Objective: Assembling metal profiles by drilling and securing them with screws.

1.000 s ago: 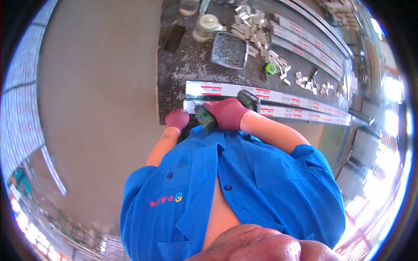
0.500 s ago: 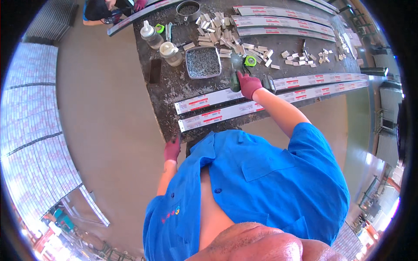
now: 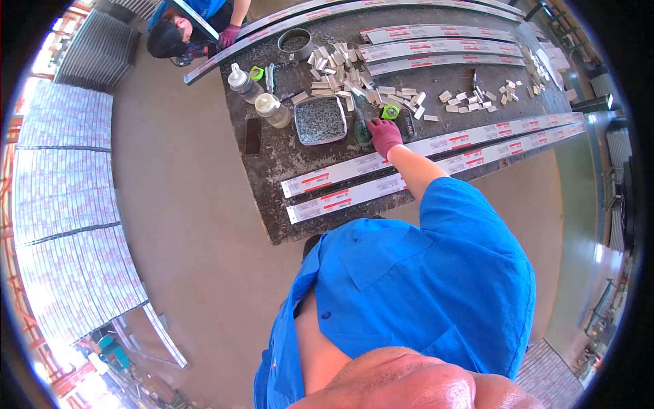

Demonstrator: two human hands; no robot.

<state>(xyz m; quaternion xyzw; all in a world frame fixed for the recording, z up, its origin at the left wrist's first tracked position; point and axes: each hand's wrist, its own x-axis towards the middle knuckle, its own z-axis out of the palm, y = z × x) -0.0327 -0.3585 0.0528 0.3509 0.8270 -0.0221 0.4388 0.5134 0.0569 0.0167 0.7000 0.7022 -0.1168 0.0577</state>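
Observation:
My right hand [image 3: 385, 138], in a maroon glove, is closed round the handle of a dark green and black cordless drill [image 3: 362, 131]. The drill is at the worktable, just beyond two long metal profiles [image 3: 381, 163] with printed white-and-red film. Left of the drill is a square white tub [image 3: 320, 141] of small metal bits. A bright green tape measure [image 3: 390, 112] sits right beyond my fingers. My left hand is out of view.
Small cut metal pieces [image 3: 327, 85] are heaped on the worktable [image 3: 272, 184]. Two white-capped bottles [image 3: 272, 110] and a metal pot [image 3: 296, 44] stand at the left. More profiles [image 3: 439, 49] lie at the far side. A co-worker [image 3: 170, 37] bends at the far-left corner.
My right hand has carried the drill slightly away from me, off the profiles toward the tape measure. My left hand has left the view. The co-worker has come further into sight.

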